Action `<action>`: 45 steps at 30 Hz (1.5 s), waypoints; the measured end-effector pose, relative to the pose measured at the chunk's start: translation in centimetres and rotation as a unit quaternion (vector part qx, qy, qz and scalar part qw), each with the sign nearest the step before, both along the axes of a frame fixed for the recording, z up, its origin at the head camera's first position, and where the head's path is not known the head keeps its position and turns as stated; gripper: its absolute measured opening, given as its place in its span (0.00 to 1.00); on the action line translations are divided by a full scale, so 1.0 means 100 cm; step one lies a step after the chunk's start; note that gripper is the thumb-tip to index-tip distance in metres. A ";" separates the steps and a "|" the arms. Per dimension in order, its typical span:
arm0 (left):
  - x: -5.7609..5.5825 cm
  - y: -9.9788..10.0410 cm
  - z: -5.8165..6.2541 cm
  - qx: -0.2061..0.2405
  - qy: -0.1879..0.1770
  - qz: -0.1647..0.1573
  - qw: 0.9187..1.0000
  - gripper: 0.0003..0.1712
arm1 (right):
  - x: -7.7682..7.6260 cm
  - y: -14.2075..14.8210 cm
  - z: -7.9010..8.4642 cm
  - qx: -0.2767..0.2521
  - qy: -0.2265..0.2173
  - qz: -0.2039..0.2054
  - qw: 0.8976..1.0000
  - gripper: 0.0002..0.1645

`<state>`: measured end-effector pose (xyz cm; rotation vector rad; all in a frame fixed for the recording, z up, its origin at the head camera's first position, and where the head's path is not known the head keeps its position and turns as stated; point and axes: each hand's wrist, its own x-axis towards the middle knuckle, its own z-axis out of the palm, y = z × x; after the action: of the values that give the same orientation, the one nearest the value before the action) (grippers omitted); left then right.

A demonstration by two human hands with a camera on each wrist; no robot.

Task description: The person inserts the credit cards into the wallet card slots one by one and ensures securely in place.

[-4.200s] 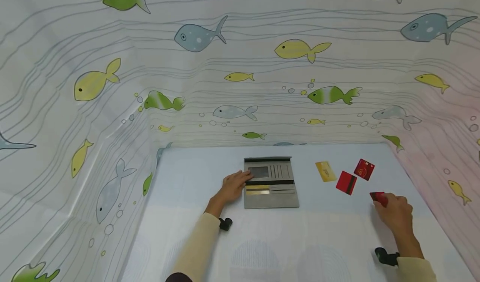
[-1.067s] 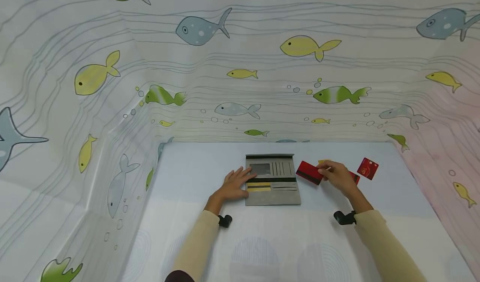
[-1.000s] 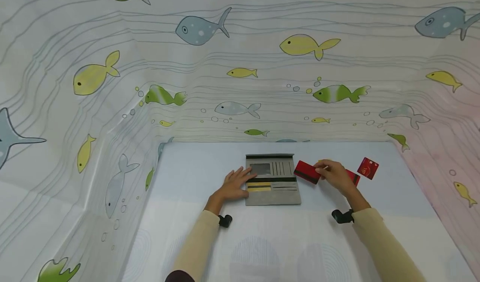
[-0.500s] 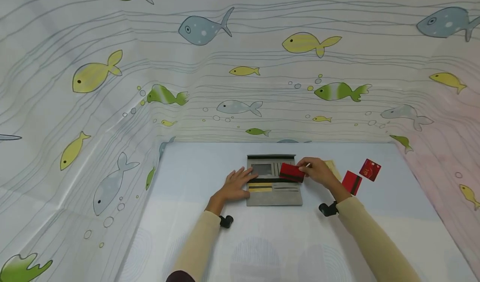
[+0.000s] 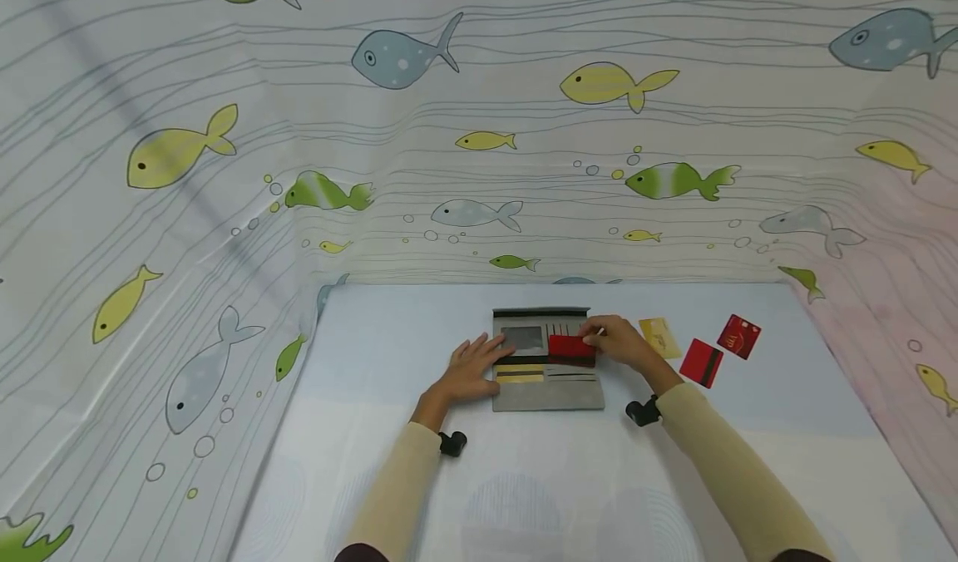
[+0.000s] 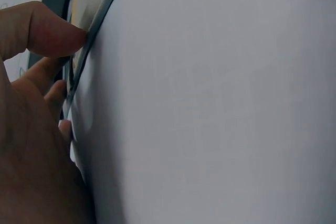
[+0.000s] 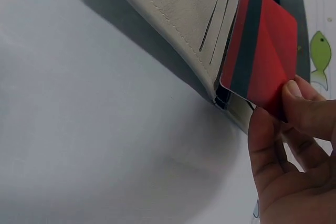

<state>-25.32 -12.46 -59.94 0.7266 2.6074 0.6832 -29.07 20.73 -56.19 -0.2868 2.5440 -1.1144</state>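
A grey wallet (image 5: 550,397) lies unfolded on the table, with a clear window, card slots and a gold card (image 5: 520,374) tucked in its lower left slot. My left hand (image 5: 466,371) rests spread on its left edge; in the left wrist view the thumb (image 6: 55,32) touches the wallet's rim. Between thumb and fingers, my right hand (image 5: 619,342) pinches a red bank card (image 5: 570,347) over the wallet's right half. The right wrist view shows the card's dark stripe, its lower edge tilted close along the fold, by the slots.
Right of the wallet lie a gold card (image 5: 659,337), a red striped card (image 5: 701,362) and a red chip card (image 5: 739,336). The white table (image 5: 419,495) meets a fish-print backdrop (image 5: 479,179) behind and at both sides.
The right hand has brought the red bank card leftward from the table's right side, past the loose cards, and over the wallet's right half. The left hand stays at the wallet's left edge.
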 end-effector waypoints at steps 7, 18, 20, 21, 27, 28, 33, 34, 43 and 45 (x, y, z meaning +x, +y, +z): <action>0.002 0.001 0.003 0.014 0.003 0.000 1.000 0.45 | -0.001 -0.003 -0.004 0.007 -0.020 -0.003 1.000 0.10; 0.004 0.001 0.008 0.017 -0.001 0.006 1.000 0.45 | -0.001 -0.008 -0.003 0.021 -0.007 0.006 1.000 0.10; 0.004 0.001 0.007 0.010 -0.001 0.006 1.000 0.45 | -0.002 -0.009 -0.003 0.024 -0.004 0.006 1.000 0.10; 0.003 0.001 0.007 0.008 -0.001 0.006 1.000 0.45 | -0.002 -0.010 -0.003 0.024 -0.004 0.006 1.000 0.09; 0.003 0.001 0.004 0.018 -0.002 0.009 1.000 0.45 | -0.002 -0.010 -0.003 0.015 -0.014 0.016 1.000 0.08; 0.003 0.001 0.004 0.018 -0.002 0.009 1.000 0.45 | -0.002 -0.010 -0.003 0.015 -0.015 0.020 1.000 0.08; 0.002 0.001 0.002 0.008 0.004 0.010 1.000 0.45 | -0.002 -0.007 -0.005 0.020 -0.021 0.030 0.999 0.08; 0.002 0.001 0.002 0.007 0.004 0.010 1.000 0.45 | -0.002 -0.007 -0.005 0.020 -0.020 0.033 0.999 0.08; 0.002 0.000 -0.001 0.006 0.007 0.009 1.000 0.46 | -0.003 -0.005 -0.004 0.021 -0.018 0.048 0.998 0.07; 0.002 0.000 -0.001 0.006 0.007 0.009 1.000 0.46 | -0.004 -0.006 -0.005 0.024 -0.022 0.047 0.998 0.07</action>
<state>-25.13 -12.50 -60.01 0.7134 2.6284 0.7015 -29.50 20.17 -56.65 -0.3629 2.4878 -1.0134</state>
